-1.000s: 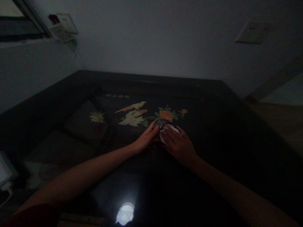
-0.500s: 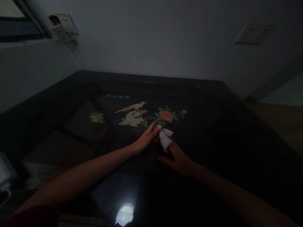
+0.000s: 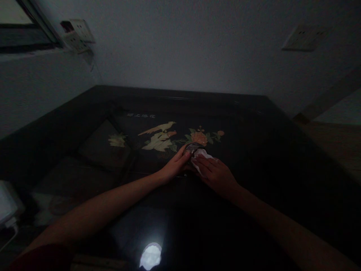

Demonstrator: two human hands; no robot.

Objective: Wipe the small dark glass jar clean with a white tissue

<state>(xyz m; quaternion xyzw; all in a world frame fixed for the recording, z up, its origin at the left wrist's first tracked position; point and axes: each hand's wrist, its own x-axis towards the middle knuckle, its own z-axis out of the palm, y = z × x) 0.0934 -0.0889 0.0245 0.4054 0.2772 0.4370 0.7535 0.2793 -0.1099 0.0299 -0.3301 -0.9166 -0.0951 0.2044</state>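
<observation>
A dim pale wall (image 3: 180,49) with sockets (image 3: 306,38) rises behind a glossy dark table (image 3: 203,229).

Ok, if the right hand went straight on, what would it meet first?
The white cloth against the right hand, then probably the dark round object in the left hand; dim light leaves depth unclear.

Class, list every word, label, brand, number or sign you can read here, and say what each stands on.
"?上?花": pale characters on the dark tabletop, above the bird design; first and third too blurred to read.
Dark object in the left hand: no legible text.
Nothing else reads.
</observation>
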